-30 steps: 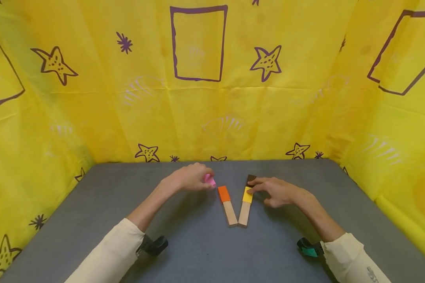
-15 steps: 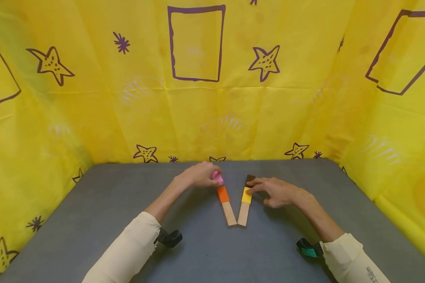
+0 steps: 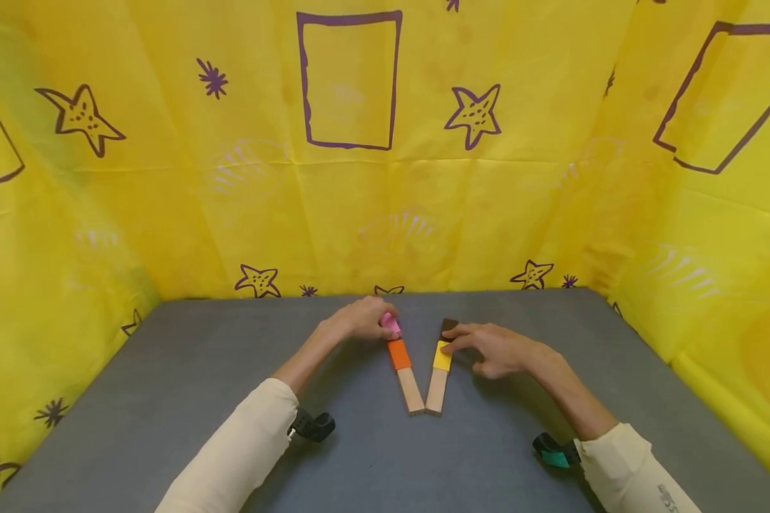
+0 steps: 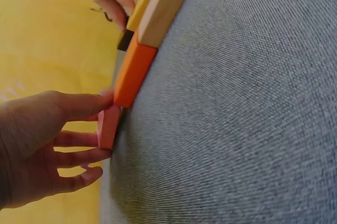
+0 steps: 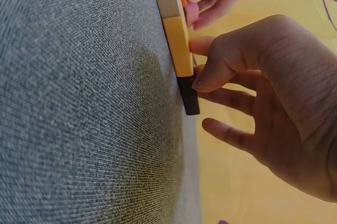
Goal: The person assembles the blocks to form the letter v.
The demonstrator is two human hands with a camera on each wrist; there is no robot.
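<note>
Two rows of blocks form a V on the grey table. The left row has a plain wooden block (image 3: 411,391), then an orange block (image 3: 399,355). At its far end is a pink block (image 4: 108,127), which my left hand (image 3: 361,318) pinches between thumb and fingers against or very near the orange end. The right row runs from a second wooden block (image 3: 436,391) to a yellow block (image 3: 443,355) and a dark brown or black block (image 5: 188,97). My right hand (image 3: 502,349) rests extended fingertips on the yellow and dark blocks, partly covering them.
A yellow cloth (image 3: 346,214) with drawn stars and frames hangs behind and along both sides of the grey table (image 3: 385,463). Dark straps with small devices sit at both wrists, below the cream sleeves (image 3: 237,449).
My left hand has moved right with the pink block, bringing it to the far end of the orange block. The right hand stays on its row; the view has shifted slightly.
</note>
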